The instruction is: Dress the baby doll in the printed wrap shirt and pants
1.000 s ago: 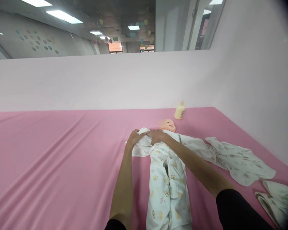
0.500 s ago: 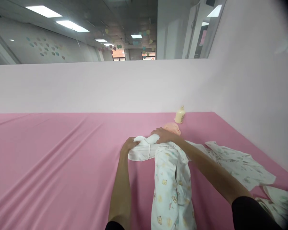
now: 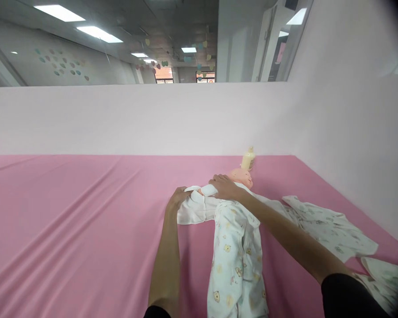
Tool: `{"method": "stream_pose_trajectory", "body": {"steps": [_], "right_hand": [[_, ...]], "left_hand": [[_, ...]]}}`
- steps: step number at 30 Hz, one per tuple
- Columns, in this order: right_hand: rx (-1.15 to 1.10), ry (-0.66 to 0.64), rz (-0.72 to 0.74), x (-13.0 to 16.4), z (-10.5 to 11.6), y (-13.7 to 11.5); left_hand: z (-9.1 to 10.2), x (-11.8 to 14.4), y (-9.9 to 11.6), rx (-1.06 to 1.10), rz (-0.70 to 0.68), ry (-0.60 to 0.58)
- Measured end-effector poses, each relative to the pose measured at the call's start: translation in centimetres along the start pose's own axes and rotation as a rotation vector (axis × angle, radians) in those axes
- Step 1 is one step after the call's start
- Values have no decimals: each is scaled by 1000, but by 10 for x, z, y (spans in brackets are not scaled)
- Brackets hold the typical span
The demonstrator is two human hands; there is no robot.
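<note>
A baby doll [image 3: 242, 176] lies on its back, its head at the far end and its body in white clothing. Trousers printed with small bears [image 3: 237, 265] cover its lower part and stretch toward me. To the left spreads the plain white sleeve [image 3: 195, 212] of a garment. My left hand [image 3: 179, 197] is closed on the sleeve's outer end. My right hand [image 3: 223, 187] is wrapped over the sleeve's upper part beside the doll's head; its fingertips are partly hidden. Between my hands a bit of the doll's pink arm [image 3: 200, 191] shows through the white cloth.
A cream pump bottle [image 3: 248, 159] stands behind the doll's head, near the white wall [image 3: 135, 119]. More printed baby clothes [image 3: 334, 225] lie spread to the right, with a folded cloth [image 3: 384, 278] nearer me. A pink sheet [image 3: 86, 229] with creases covers the surface.
The sleeve has shifted slightly, and a bit of the doll's pink arm now shows between my hands. The doll's head has moved slightly right. Both hands keep their hold.
</note>
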State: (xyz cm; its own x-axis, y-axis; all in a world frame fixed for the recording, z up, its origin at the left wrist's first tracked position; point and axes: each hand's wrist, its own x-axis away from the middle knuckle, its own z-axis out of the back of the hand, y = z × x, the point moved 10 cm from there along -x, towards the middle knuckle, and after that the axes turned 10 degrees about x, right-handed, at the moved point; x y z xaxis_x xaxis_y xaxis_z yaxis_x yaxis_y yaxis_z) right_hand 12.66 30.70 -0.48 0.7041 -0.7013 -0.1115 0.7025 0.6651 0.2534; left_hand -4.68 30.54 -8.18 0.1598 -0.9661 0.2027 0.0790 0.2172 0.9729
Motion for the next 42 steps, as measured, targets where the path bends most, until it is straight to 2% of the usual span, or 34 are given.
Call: {"method": "stream_pose_trajectory", "body": {"steps": [4,8,12,17,23,27,32,37,40,42], "right_hand": [[82,36,111,-19,-6,-38],[166,48,121,-31,-16,-52],[165,44,106,-34,-20,-48],[174,49,86,-27,-13,-42],[162,61,-92,-20,1,-22],[98,60,-96,-22,5,-28],[47,59,-97,-29,-2,-46],[47,98,-116,-34,-6,-56],[9,108,-105,-28,-1,-59],[-74,161,-82,-12,10,-58]], "left_hand": [[3,-1,2,-7,-10,7],[4,-2,5,-22,-37,-4],[7,-7,3,-38,-74,23],[13,-16,-16,-70,-39,54],[21,-15,-43,-133,91,54],[19,-12,-37,-144,89,47],[15,-10,-28,-168,98,4],[25,-13,-24,-104,97,-17],[31,-13,-20,-48,85,-26],[34,-13,-16,-20,62,-21]]}}
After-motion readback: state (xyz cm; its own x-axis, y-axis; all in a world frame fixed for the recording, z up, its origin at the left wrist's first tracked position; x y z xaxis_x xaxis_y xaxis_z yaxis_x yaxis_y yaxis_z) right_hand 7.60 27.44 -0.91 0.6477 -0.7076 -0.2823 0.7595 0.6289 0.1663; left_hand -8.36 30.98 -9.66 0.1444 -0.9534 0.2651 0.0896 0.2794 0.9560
